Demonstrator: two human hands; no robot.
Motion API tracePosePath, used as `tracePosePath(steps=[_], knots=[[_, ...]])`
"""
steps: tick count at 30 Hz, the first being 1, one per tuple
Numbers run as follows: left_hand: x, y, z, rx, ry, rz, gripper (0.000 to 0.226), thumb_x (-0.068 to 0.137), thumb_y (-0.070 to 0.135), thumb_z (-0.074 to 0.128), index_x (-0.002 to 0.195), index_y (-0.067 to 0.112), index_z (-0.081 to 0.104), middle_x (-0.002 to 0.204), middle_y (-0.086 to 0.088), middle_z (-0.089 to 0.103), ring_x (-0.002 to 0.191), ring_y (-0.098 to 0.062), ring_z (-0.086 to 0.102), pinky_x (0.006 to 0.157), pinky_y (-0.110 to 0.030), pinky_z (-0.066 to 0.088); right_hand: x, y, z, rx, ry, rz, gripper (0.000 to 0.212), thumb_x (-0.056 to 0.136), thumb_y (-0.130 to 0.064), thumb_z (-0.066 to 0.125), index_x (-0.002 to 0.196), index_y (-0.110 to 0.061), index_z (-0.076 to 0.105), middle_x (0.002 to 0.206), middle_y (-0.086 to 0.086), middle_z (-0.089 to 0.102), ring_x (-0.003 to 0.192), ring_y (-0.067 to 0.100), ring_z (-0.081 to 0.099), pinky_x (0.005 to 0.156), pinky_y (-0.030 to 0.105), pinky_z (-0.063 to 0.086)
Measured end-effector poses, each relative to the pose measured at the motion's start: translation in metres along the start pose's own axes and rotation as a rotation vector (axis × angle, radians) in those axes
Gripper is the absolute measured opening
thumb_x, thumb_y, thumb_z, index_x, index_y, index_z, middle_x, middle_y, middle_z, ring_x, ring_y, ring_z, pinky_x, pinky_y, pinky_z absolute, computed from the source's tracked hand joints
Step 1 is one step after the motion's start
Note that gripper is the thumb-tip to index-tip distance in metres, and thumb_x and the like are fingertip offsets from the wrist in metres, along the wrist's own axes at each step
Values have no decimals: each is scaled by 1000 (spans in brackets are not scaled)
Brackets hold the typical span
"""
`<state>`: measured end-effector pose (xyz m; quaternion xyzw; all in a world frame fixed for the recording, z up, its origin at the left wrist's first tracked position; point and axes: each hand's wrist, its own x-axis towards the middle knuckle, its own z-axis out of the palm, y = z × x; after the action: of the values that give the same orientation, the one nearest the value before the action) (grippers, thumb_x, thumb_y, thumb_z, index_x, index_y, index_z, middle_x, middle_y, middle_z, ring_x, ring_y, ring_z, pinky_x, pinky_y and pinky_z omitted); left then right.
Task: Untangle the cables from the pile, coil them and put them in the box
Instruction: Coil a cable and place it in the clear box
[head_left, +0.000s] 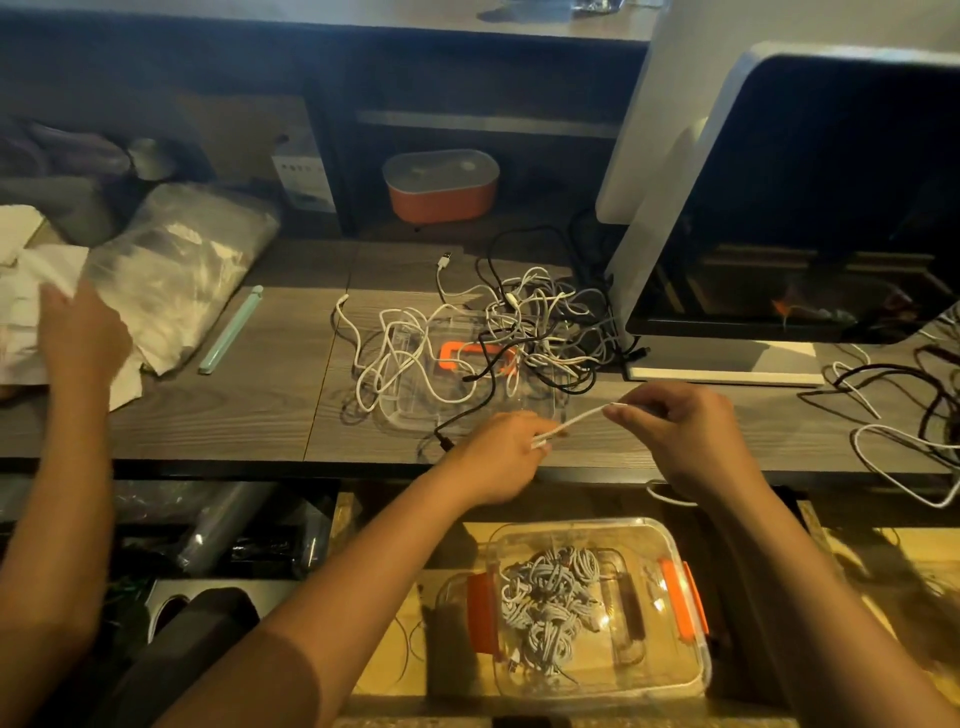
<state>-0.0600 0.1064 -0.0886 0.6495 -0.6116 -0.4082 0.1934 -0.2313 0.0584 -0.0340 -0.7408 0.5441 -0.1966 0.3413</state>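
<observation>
Both hands pinch one white cable (579, 419) tight: the left hand (501, 457) low, the right hand (685, 436) higher up.

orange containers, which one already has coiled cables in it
The clear box with orange clips, low in the view below the desk edge, holds grey-white coiled cables. The orange tub at the back of the desk is lidded.

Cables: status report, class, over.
Left hand and right hand pinch one white cable. Pile still tangled. Box holds coils.
</observation>
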Motion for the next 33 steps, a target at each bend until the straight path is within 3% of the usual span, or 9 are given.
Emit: tracePosePath(steps=[3,7,11,15,19,22,27,29,33], knots=[[-9,10,-4,-644,-30,39,36,96,3,44,121,27,55,122,-2,59,117,-15,53,106,-39,40,2,4,-3,28,7,40,8,89,-28,61,88,-22,66,79,-6,61,72,10,55,60,24,44],[-19,31,-17,-984,-17,181,33,97,9,40,123,23,54,130,8,56,126,-3,46,104,-23,35,-2,3,14,76,-100,66,16,93,-28,54,92,-21,68,72,1,63,58,14,50,55,28,40],[-9,48,-18,-922,152,235,25,98,8,38,102,19,60,100,2,66,107,-12,59,96,-27,43,-12,-8,48,50,-180,40,27,98,-32,44,83,-23,64,74,3,65,57,11,53,53,23,40],[10,43,-14,-784,479,170,16,99,17,44,91,25,56,74,6,51,63,-1,49,61,-19,43,-20,-17,63,75,-275,-22,20,97,-25,48,92,-17,66,79,6,66,70,15,58,67,37,47],[21,15,-10,-331,660,203,15,97,27,48,92,17,58,88,4,55,78,4,50,68,-18,38,-23,-20,61,-2,-279,-82,16,95,-21,52,97,-18,68,86,1,67,80,15,61,77,41,51],[20,1,-8,-59,594,150,36,97,40,39,102,13,62,99,-4,53,92,-17,53,73,-29,39,-22,-20,50,-93,-275,-133,16,95,-25,53,95,-19,68,80,-4,64,74,9,58,72,35,50],[7,-4,-8,73,353,240,104,65,92,7,122,18,53,106,1,43,94,-15,47,71,-30,38,-16,-18,30,122,-182,-123,17,94,-23,54,89,-28,69,79,-4,67,76,12,60,71,39,49],[2,-5,-10,83,216,240,110,57,97,18,133,22,43,120,-2,44,106,-17,46,78,-33,42,-15,-16,25,173,-187,-131,17,94,-22,54,87,-25,69,81,-1,67,78,14,60,73,41,48],[-6,8,-11,224,63,167,77,80,38,66,145,29,26,143,0,38,126,-22,42,96,-40,43,-15,-10,24,255,-150,-144,14,92,-18,58,86,-18,71,78,6,67,75,23,60,73,49,47]])
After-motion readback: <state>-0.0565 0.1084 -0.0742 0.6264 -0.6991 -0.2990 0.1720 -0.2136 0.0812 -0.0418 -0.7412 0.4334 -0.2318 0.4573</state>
